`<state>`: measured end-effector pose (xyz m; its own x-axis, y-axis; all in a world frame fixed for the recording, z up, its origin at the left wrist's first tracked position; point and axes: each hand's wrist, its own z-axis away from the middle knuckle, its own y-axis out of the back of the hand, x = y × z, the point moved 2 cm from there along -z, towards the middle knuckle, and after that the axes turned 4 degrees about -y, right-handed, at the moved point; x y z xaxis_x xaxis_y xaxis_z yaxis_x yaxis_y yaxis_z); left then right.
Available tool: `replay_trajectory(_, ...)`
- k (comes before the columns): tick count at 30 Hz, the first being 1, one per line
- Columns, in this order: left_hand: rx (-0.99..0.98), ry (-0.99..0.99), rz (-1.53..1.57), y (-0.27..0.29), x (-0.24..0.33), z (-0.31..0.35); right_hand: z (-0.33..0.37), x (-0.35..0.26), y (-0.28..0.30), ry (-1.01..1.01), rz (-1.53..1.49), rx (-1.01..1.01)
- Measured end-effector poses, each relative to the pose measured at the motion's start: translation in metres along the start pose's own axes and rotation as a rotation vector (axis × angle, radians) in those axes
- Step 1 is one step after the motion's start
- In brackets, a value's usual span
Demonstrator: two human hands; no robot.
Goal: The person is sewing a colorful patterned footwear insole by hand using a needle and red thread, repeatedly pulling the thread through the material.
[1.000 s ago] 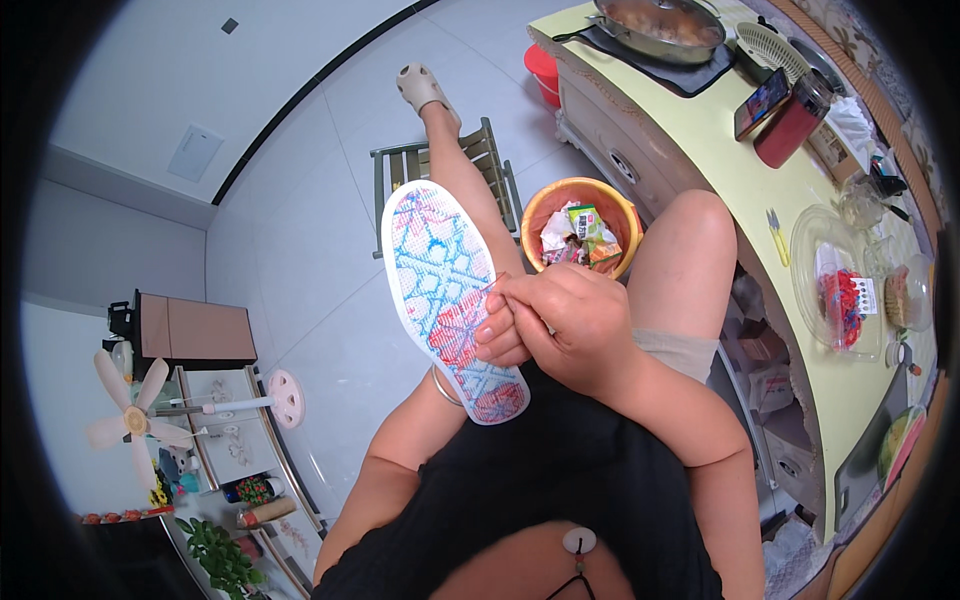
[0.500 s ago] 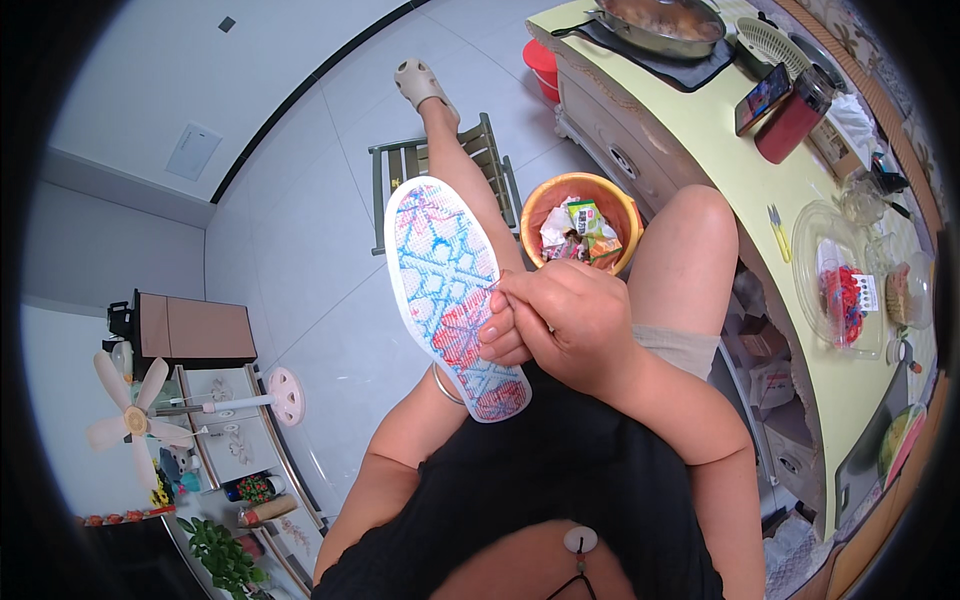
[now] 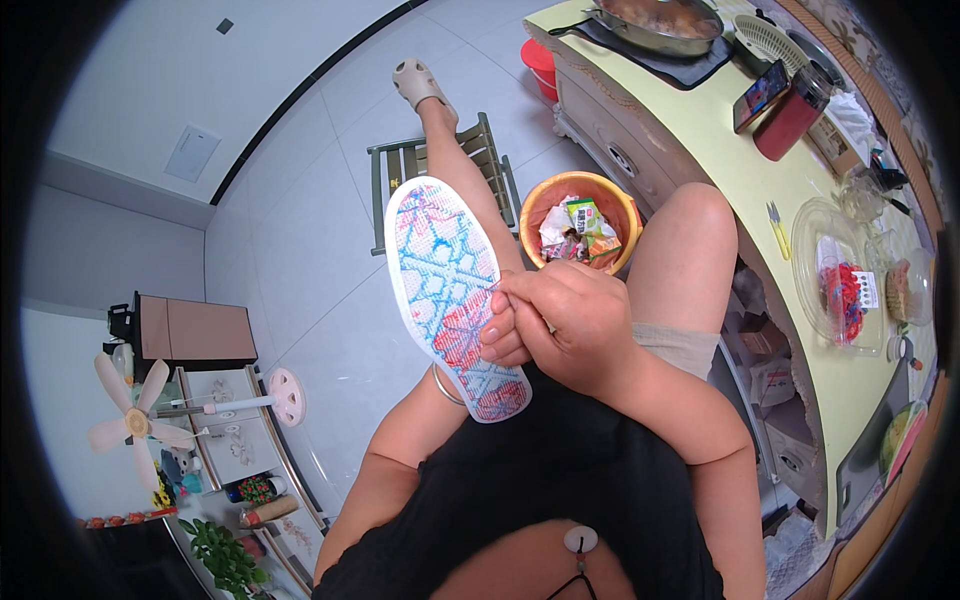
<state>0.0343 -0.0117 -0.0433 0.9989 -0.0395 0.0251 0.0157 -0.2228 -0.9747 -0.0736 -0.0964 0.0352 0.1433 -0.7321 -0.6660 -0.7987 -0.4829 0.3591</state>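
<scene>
An insole with a white rim, cross-stitched in blue, red and pink, is held upright over my lap. My left hand is behind it with its fingers hidden; just the forearm and a bangle at the wrist show beside the insole's lower edge. From this wrist's position, the left hand supports the insole from the back. At the insole's right edge my right hand is closed, thumb and forefinger pinched together, the other fingers curled against the stitched face. Whatever sits in the pinch is too small to make out.
A yellow bin with wrappers stands by my knee, a slatted folding stool under my outstretched leg. On the right, a table bears a pan, phone, red flask, yellow-handled scissors and a clear tray of red thread.
Almost nothing differs: both hands and the insole keep their places, and the whole view has shifted very slightly.
</scene>
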Motion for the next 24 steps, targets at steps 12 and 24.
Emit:
replay_trajectory(12, 0.471, -0.211, -0.707, -0.036, -0.003, 0.0, 0.026, 0.043, 0.003, -0.639, -0.673, -0.12)
replay_trajectory(24, 0.608, -0.218, -0.866, -0.038, -0.001, 0.001, 0.041, 0.053, -0.002, -0.773, -0.817, -0.04)
